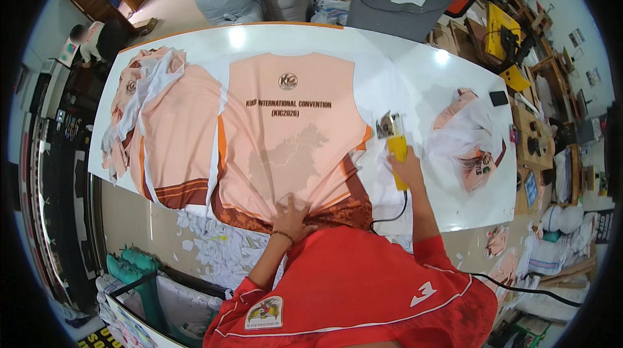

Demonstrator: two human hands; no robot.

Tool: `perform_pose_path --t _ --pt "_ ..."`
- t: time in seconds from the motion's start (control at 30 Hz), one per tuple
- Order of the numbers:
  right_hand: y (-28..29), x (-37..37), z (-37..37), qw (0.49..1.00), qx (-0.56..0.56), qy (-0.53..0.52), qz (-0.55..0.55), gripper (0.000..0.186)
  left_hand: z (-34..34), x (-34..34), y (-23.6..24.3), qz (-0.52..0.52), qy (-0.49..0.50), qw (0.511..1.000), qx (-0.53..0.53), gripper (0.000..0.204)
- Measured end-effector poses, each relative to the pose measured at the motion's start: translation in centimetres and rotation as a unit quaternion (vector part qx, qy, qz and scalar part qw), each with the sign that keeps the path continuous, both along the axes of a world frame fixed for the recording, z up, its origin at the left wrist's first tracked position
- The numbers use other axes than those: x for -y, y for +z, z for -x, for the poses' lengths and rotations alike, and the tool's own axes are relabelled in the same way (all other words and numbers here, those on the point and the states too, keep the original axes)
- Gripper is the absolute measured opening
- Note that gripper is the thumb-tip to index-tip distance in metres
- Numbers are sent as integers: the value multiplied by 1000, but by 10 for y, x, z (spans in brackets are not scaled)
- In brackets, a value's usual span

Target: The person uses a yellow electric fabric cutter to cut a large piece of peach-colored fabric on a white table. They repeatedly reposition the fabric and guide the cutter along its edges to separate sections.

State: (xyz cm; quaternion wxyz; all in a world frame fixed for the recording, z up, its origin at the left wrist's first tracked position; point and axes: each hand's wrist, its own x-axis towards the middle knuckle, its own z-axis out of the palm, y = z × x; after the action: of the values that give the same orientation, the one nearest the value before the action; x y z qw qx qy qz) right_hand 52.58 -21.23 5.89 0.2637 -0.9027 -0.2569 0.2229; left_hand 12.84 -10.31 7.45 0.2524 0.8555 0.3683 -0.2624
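A peach shirt panel [259, 134] with dark print and a maroon lower border lies in the middle of the white table. Near its lower edge, my left hand [290, 219] rests on the cloth with fingers apart, and small folds gather around it. My right hand [409, 167] is wrapped round a yellow electric fabric cutter [397, 148]. Its metal head [389, 125] stands on white material just right of the panel's curved armhole edge. A black cord [403, 208] trails from the cutter toward my body.
More peach panels [175, 121] lie piled at the left of the table [448, 215]. A crumpled peach and white bundle [464, 134] and a black phone-like slab [499, 98] lie at the right. White scraps [207, 244] cover the floor. Someone [97, 39] bends at the far left.
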Motion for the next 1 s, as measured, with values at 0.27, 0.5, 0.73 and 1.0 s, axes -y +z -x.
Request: perform_pose_path --t 0.27,0.5,0.73,1.0 --pt "52 99 70 994 -21 -12 110 64 -14 -10 -3 36 0 989 146 46" --pt "64 88 50 982 46 63 174 65 -87 6 -62 41 -238 891 385 36" --pt "61 80 24 977 55 118 169 69 -92 21 -85 390 -118 847 341 44" --pt "43 65 2 962 73 161 209 75 -66 -11 -38 191 42 896 399 34"
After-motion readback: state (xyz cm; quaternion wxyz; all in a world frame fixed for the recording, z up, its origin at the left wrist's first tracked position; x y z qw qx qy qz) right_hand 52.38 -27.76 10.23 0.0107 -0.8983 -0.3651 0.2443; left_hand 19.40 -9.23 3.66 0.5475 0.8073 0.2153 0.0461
